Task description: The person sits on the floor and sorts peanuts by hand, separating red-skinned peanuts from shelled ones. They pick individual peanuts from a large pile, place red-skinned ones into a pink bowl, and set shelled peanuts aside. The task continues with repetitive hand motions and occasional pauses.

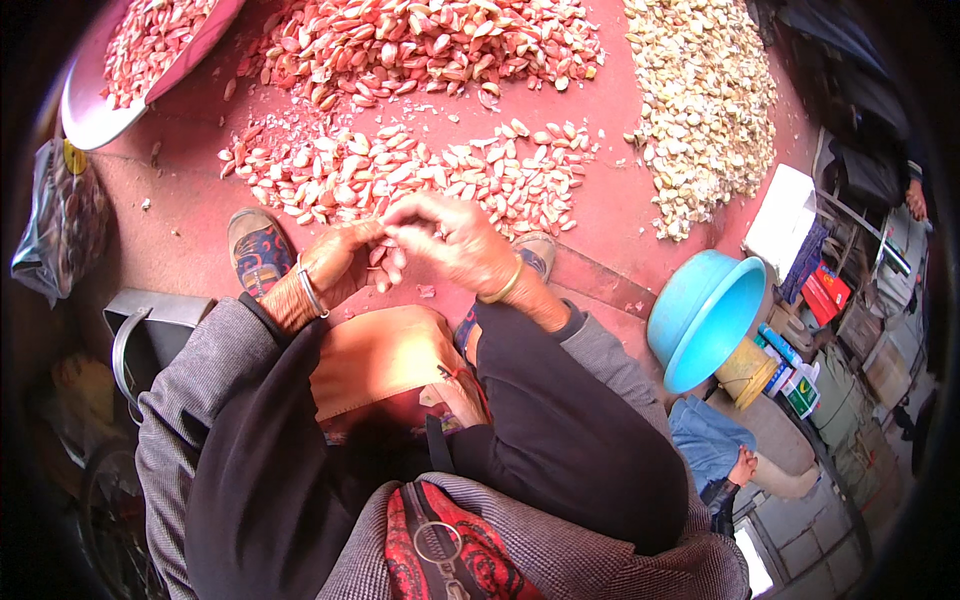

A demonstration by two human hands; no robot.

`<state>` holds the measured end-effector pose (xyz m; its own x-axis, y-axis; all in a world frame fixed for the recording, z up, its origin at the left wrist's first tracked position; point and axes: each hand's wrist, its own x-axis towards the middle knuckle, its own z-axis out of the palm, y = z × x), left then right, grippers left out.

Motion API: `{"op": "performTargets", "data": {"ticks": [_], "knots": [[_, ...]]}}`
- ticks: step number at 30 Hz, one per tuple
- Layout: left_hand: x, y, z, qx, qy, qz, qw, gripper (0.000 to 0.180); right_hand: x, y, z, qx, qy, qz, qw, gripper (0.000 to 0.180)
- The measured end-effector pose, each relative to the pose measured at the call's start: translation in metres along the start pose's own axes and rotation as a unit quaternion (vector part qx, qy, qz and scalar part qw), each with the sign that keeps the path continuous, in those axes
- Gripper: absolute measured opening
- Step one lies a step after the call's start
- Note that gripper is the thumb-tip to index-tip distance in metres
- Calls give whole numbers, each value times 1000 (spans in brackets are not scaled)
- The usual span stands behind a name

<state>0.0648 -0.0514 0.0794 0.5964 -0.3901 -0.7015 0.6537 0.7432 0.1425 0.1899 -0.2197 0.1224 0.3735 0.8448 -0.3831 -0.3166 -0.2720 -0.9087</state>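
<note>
My left hand point(345, 262), a silver bangle at its wrist, curls around a few pinkish garlic cloves point(388, 262). My right hand point(458, 245), with a yellowish bangle, meets it at the fingertips. Its thumb and fingers are pinched together; whatever lies between them is too small to make out. Just beyond both hands, loose pink-skinned garlic cloves point(350, 170) are spread on the red floor. Farther off rises a bigger heap of the same cloves point(430, 45). An orange cloth point(375, 350) lies between my knees, below the hands.
Pale cloves point(705, 110) form a long pile at far right. A wide basin of pink cloves point(150, 60) stands far left, above a plastic bag point(65, 215) and metal container point(150, 335). Right of me are a blue basin point(715, 320), yellow bucket point(748, 372) and another person's hand point(742, 465).
</note>
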Motion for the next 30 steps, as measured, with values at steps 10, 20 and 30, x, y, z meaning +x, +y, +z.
{"op": "performTargets", "data": {"ticks": [10,20,30], "knots": [[-1,0,-4,10,15,-27,999,31,11,18,-37,-172,130,-87,973,13],[-1,-1,-12,50,39,-19,998,28,2,22,-171,-319,499,-76,803,18],[-4,0,-9,71,69,-15,995,27,22,58,-140,-534,254,-83,802,18]]}}
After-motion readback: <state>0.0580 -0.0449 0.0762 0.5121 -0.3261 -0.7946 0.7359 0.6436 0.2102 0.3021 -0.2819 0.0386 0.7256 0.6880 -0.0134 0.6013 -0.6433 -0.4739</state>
